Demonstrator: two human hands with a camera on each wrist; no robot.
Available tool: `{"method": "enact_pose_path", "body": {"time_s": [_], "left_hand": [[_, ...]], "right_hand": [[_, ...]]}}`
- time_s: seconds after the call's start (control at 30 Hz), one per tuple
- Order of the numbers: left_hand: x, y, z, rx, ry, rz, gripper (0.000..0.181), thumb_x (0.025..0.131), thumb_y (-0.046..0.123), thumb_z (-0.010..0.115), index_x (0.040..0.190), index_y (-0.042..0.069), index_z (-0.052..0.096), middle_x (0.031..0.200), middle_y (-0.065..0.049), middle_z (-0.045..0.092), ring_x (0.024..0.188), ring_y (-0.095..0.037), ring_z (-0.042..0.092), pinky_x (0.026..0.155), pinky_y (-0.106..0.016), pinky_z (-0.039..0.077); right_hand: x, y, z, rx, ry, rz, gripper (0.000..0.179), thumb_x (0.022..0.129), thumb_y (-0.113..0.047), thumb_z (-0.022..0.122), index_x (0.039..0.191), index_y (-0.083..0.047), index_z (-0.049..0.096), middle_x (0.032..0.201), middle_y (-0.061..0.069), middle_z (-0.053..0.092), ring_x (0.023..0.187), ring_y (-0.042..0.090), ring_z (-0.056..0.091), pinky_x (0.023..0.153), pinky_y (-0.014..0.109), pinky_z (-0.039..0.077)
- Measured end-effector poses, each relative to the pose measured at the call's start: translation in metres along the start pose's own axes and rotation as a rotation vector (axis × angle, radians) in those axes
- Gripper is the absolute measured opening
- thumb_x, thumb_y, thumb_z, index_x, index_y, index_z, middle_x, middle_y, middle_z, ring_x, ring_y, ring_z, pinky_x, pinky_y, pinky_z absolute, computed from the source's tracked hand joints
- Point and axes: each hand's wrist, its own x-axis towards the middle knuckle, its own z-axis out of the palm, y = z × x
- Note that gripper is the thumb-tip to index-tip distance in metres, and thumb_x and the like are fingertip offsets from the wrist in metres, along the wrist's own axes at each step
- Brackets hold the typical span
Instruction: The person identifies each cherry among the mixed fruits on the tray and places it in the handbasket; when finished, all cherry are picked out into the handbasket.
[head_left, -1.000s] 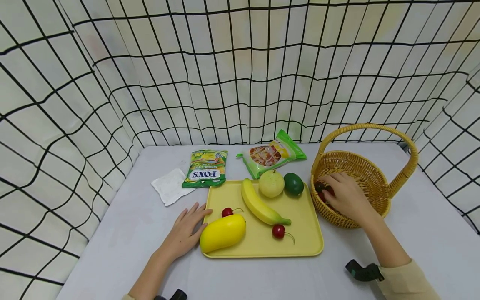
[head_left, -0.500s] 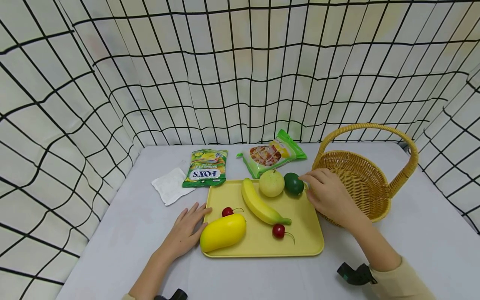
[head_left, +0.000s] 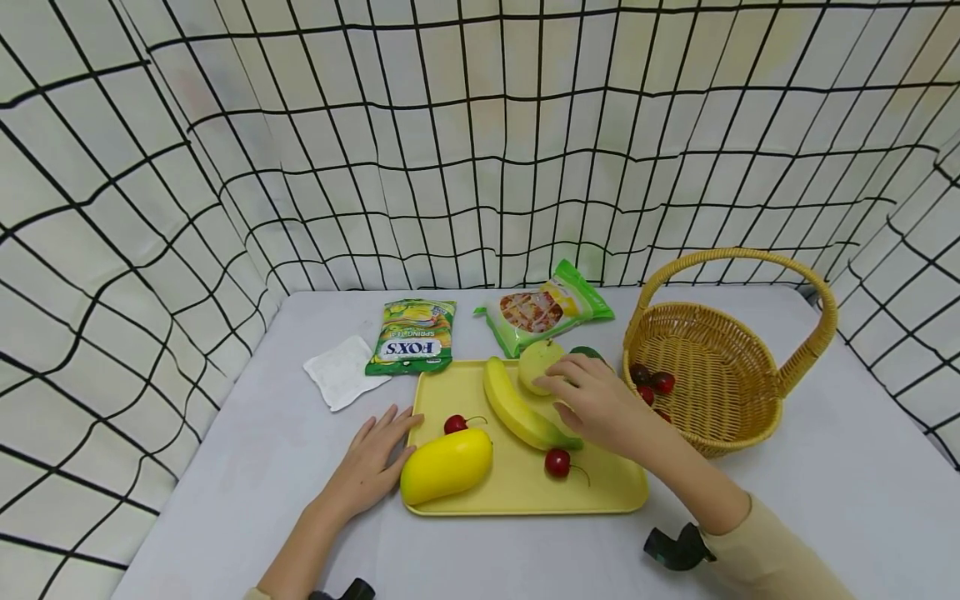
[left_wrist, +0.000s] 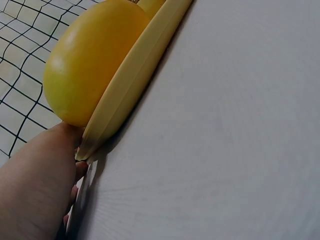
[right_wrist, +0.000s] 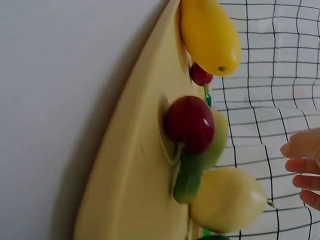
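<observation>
Head view: right hand, fingers loosely spread, hovers over yellow tray, near banana and round pale fruit; left hand, fingers spread, at tray's left rim. Left wrist: hand just beside yellow mango. Right wrist: fingers parted, clear of cherry.

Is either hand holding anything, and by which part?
Nothing is held: the right hand hovers over the tray, and the left hand only rests against its left rim.

Beige sleeves are showing near left and right. A black, bent wrist camera is jutting beside the right one.
</observation>
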Motion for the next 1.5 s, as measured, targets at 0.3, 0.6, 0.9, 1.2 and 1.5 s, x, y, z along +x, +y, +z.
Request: {"method": "enact_pose_path", "body": {"time_s": [0.3, 0.6, 0.9, 1.2, 1.5], "left_hand": [[-0.001, -0.003, -0.002, 0.003, 0.002, -0.009, 0.046, 0.091, 0.029, 0.055, 0.135, 0.023, 0.044, 0.143, -0.003, 0.038, 0.136, -0.026, 0.022, 0.109, -0.051, 0.009], [-0.001, -0.002, 0.000, -0.001, -0.004, 0.005, 0.046, 0.092, 0.030, 0.053, 0.136, 0.022, 0.044, 0.143, -0.003, 0.037, 0.136, -0.027, 0.022, 0.109, -0.051, 0.009], [-0.001, -0.001, -0.001, 0.007, -0.008, 0.009, 0.047, 0.091, 0.030, 0.054, 0.136, 0.022, 0.043, 0.144, -0.003, 0.037, 0.136, -0.026, 0.022, 0.109, -0.051, 0.009], [-0.001, -0.003, 0.002, 0.009, -0.005, 0.010, 0.048, 0.090, 0.032, 0.055, 0.136, 0.023, 0.043, 0.143, -0.002, 0.037, 0.136, -0.026, 0.022, 0.109, -0.050, 0.008], [-0.001, -0.002, 0.001, 0.010, -0.003, 0.012, 0.048, 0.090, 0.031, 0.056, 0.136, 0.023, 0.043, 0.143, -0.002, 0.037, 0.136, -0.025, 0.021, 0.109, -0.050, 0.008]], "right_hand": [[0.028, -0.023, 0.022, -0.014, -0.184, -0.049, 0.038, 0.079, -0.011, 0.071, 0.115, -0.015, 0.059, 0.111, 0.006, 0.058, 0.108, 0.023, 0.049, 0.093, 0.034, 0.042], [0.047, -0.033, 0.042, -0.034, -0.303, -0.089, 0.031, 0.089, -0.011, 0.059, 0.118, -0.020, 0.059, 0.112, 0.001, 0.057, 0.108, 0.018, 0.048, 0.093, 0.030, 0.040], [0.055, -0.038, 0.054, -0.048, -0.380, -0.085, 0.031, 0.090, -0.017, 0.058, 0.121, -0.022, 0.057, 0.115, 0.002, 0.057, 0.109, 0.019, 0.047, 0.092, 0.030, 0.041], [0.062, -0.036, 0.066, -0.031, -0.447, -0.072, 0.032, 0.093, -0.019, 0.055, 0.124, -0.027, 0.056, 0.113, 0.002, 0.057, 0.105, 0.019, 0.045, 0.087, 0.031, 0.041], [0.064, -0.036, 0.074, 0.040, -0.527, -0.071, 0.042, 0.093, -0.021, 0.054, 0.133, -0.032, 0.046, 0.116, 0.002, 0.056, 0.108, 0.020, 0.043, 0.090, 0.034, 0.039]]}}
